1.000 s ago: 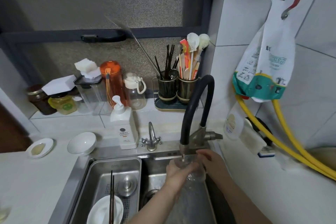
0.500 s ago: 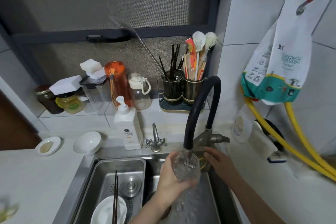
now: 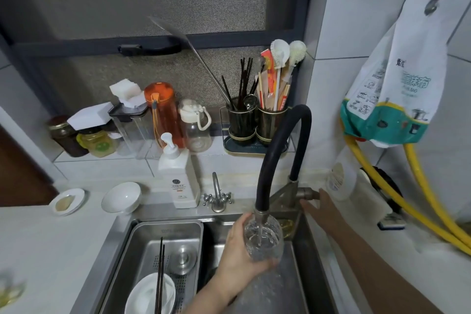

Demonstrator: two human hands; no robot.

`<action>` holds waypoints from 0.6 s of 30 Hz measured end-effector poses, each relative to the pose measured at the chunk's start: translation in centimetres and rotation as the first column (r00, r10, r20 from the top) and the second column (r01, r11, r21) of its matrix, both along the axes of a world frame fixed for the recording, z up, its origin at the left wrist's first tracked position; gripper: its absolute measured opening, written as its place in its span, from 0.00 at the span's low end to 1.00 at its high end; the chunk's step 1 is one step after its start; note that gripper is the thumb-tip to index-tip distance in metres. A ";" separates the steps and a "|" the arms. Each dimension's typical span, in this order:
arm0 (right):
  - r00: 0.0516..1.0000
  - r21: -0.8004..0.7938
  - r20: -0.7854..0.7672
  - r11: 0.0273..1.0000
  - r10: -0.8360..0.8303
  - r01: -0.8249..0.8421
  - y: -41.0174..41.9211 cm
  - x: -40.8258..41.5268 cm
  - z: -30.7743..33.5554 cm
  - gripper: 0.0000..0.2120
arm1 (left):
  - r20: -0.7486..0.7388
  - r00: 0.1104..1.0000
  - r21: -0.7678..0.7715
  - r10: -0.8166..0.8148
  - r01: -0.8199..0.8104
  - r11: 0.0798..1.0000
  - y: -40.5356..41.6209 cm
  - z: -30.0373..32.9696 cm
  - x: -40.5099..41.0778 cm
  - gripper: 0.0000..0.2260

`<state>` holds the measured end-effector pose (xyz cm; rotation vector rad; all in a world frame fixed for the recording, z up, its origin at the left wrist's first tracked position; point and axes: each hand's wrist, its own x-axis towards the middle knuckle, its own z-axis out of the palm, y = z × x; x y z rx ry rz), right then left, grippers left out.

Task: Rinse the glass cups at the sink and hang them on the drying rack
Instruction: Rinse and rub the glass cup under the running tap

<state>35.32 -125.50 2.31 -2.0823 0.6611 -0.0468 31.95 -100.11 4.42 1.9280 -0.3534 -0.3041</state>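
Note:
My left hand [image 3: 235, 252] grips a clear glass cup [image 3: 263, 241] over the steel sink [image 3: 300, 275]. The cup sits right under the nozzle of the black gooseneck tap [image 3: 276, 158], and water runs into it and spills down below. My right hand [image 3: 322, 208] reaches to the tap's metal lever [image 3: 307, 193] at the sink's right rim, fingers touching it. No drying rack shows in this view.
A steel basket [image 3: 142, 245] in the sink's left half holds a white bowl, black chopsticks and a drain plug. A soap pump bottle [image 3: 178, 176], small second tap [image 3: 217, 195], white bowl [image 3: 121, 197] and saucer stand behind. Yellow hoses [image 3: 397, 201] run along the right wall.
My right hand left the cup and moved right to the tap lever. My left hand raised the cup up to the nozzle, and water now streams into it.

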 end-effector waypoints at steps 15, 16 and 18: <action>0.992 0.110 0.124 0.994 0.000 -0.014 2.9 -2.3 0.6 0.26 | -0.031 1.000 -0.021 -0.004 0.003 1.000 0.6 1.2 -0.5 0.40; 0.991 0.136 0.135 0.990 0.007 -0.025 3.8 -3.1 1.1 0.23 | -0.044 0.999 -0.031 -0.008 0.007 0.999 0.8 1.3 -0.6 0.39; 0.987 0.216 0.163 0.975 0.007 -0.042 5.5 -4.8 1.4 0.15 | -0.085 0.996 -0.066 -0.010 0.004 0.998 1.0 1.3 -0.6 0.37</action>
